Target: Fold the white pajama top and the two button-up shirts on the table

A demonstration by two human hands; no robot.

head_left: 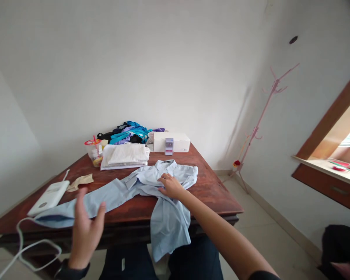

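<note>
A light blue shirt (163, 177) lies rumpled on the dark red wooden table (212, 190), collar toward the back. One sleeve stretches left across the table, and part of the shirt hangs over the front edge. My right hand (172, 186) rests on the shirt's middle with bent fingers; whether it pinches cloth is hard to tell. My left hand (87, 225), slightly blurred, is raised over the left sleeve near the front edge, thumb and fingers apart, holding nothing.
Folded white cloths (126, 155), a plastic cup (95, 153), a clothes pile (131, 132) and a white box (177, 142) stand at the back. A white device (49, 198) with a cable lies left. A pink rack (262, 116) stands right.
</note>
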